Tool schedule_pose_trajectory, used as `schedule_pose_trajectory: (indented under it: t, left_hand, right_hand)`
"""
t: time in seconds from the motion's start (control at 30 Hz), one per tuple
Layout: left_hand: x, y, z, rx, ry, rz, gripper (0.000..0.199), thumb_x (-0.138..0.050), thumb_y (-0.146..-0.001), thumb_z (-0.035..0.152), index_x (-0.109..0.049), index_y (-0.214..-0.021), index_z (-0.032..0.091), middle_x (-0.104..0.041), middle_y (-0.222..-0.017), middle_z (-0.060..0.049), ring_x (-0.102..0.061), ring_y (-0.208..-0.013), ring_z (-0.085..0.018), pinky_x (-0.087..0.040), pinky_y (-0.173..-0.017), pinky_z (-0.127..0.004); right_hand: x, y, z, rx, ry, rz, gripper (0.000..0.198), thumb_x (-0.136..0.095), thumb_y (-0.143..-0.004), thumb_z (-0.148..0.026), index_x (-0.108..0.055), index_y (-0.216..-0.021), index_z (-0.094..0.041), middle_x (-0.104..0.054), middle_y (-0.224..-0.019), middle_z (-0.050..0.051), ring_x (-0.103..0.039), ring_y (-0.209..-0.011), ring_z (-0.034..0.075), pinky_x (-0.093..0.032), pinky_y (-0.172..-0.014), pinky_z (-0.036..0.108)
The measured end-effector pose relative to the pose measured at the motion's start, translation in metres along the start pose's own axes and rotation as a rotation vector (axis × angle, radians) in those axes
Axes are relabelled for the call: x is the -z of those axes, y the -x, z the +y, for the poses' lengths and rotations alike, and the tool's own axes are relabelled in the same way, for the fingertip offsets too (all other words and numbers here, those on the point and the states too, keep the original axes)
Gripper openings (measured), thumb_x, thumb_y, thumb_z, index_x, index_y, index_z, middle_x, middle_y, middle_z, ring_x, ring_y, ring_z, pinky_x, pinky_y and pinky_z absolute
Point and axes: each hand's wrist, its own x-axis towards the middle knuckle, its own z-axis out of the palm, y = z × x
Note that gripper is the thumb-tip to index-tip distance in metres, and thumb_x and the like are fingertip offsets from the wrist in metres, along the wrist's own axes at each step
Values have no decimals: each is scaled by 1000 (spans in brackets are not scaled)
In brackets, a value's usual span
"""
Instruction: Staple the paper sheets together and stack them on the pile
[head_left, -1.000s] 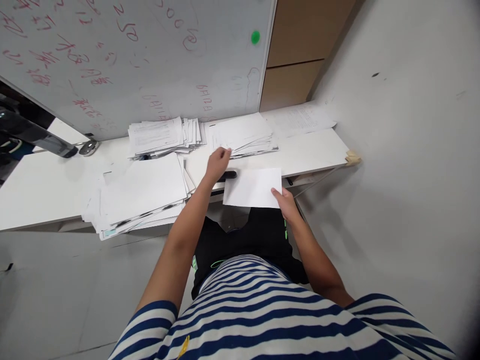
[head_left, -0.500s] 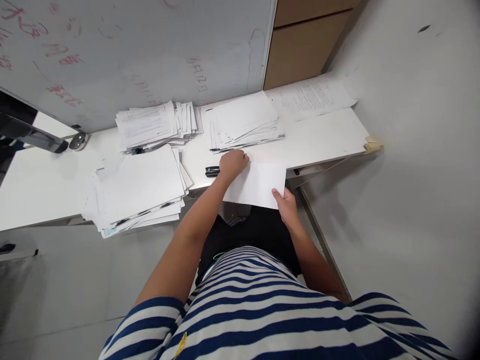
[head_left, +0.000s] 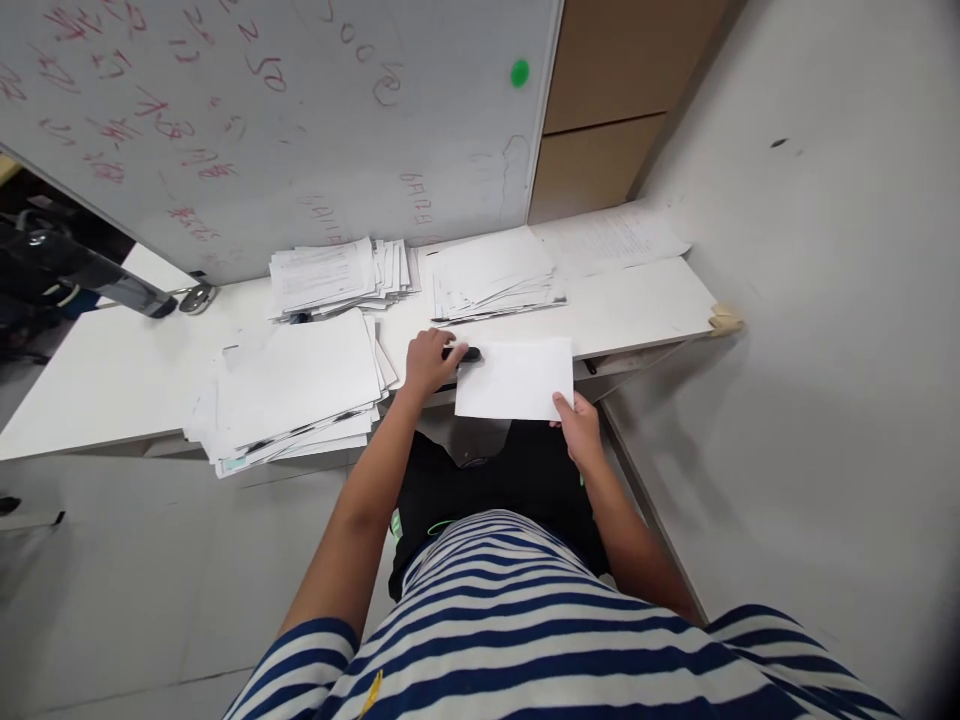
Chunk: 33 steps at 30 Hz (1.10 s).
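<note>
The right hand [head_left: 576,425] grips paper [head_left: 514,380] by its near right corner at the front edge of the surface [head_left: 637,305], long axis running left to right. The left hand [head_left: 429,362] curls over what looks like a stapler [head_left: 472,354], tip pointing right at the paper's far left corner; whether it grips firmly cannot be told. Aligning the two seems the step in hand, the next move calling for steady paper. A stack [head_left: 491,270] lies behind.

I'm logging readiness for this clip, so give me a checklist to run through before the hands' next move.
1. Right hand grips the white rectangular paper by its right edge: ok.
2. Left hand at the black elongated stapler-like tool: ok.
3. Left hand firmly closed on that tool: cannot tell.
4. Paper fully backed by the flat white tabletop: not ok, near part overhangs.
5. Paper apart from the white paper stack behind it: ok, gap visible.
</note>
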Motion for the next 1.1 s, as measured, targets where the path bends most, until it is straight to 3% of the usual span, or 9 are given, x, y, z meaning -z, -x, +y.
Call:
schedule_pose_trajectory:
  t: [0.07,0.17,0.33,0.53,0.7,0.8,0.9,1.0,1.1]
  left_hand:
    - [-5,10,-17,-24,-123,-58,31,-58,-91,53,-63,-91,23,-66,-94,-8,-58,-94,-25,-43,-84,-37]
    - [-16,16,-30,24,-212,17,32,-54,-94,53,-63,-94,22,-65,-96,-10,-57,-97,-27,-42,-86,-38]
    - [-23,12,-33,3,-276,56,34,-50,-96,54,-62,-95,22,-65,-94,-10,-57,-94,-27,-42,-83,-37]
    - [-22,14,-36,-64,-275,57,37,-56,-92,57,-62,-97,21,-65,-94,-10,-57,-92,-27,-40,-79,-37]
    - [-22,16,-37,-146,-266,18,45,-66,-84,62,-63,-101,20,-65,-98,-12,-57,-95,-28,-40,-80,-38]
    - [-23,15,-38,-126,-298,12,35,-65,-87,51,-65,-100,20,-65,-98,-13,-57,-95,-30,-41,-79,-39]
    - [-24,15,-38,-89,-267,3,27,-67,-85,44,-67,-98,20,-66,-96,-13,-59,-94,-30,-42,-78,-40]
    - [-25,15,-37,-71,-213,15,37,-71,-80,55,-69,-97,22,-68,-91,-11,-61,-94,-31,-43,-81,-41]
    - [-25,15,-34,-94,-282,11,46,-65,-83,64,-68,-95,19,-67,-92,-12,-61,-94,-30,-44,-81,-41]
  right_hand:
    - [12,-5,-15,69,108,18,37,-61,-82,-51,-69,-92,-17,-65,-71,1,-53,-59,15,-45,-55,27]
    - [38,-10,-46,221,287,148,38,-60,-83,-51,-71,-93,-16,-70,-81,5,-62,-75,20,-50,-68,30]
    - [64,-6,-73,371,194,411,44,-63,-83,-56,-72,-100,-17,-71,-90,7,-65,-83,22,-53,-75,36]
    - [48,3,-59,213,-29,284,41,-70,-77,-56,-71,-93,-18,-64,-74,1,-51,-57,13,-44,-49,28]
    - [31,2,-50,160,-95,232,36,-73,-75,-51,-70,-90,-18,-62,-71,-1,-48,-55,10,-42,-46,25]
    - [9,-3,-56,134,-153,154,36,-74,-75,-48,-69,-92,-17,-64,-74,-1,-48,-55,10,-40,-45,24]
    - [-31,-10,-79,114,-252,-1,35,-74,-74,-46,-68,-94,-18,-65,-79,0,-50,-59,12,-40,-45,25]
    - [-92,-21,-115,78,-341,-214,30,-74,-75,-44,-65,-90,-20,-64,-76,0,-50,-58,13,-39,-44,26]
    - [-170,-40,-153,44,-347,-421,15,-64,-86,-35,-61,-87,-21,-58,-68,-4,-48,-52,10,-39,-47,26]
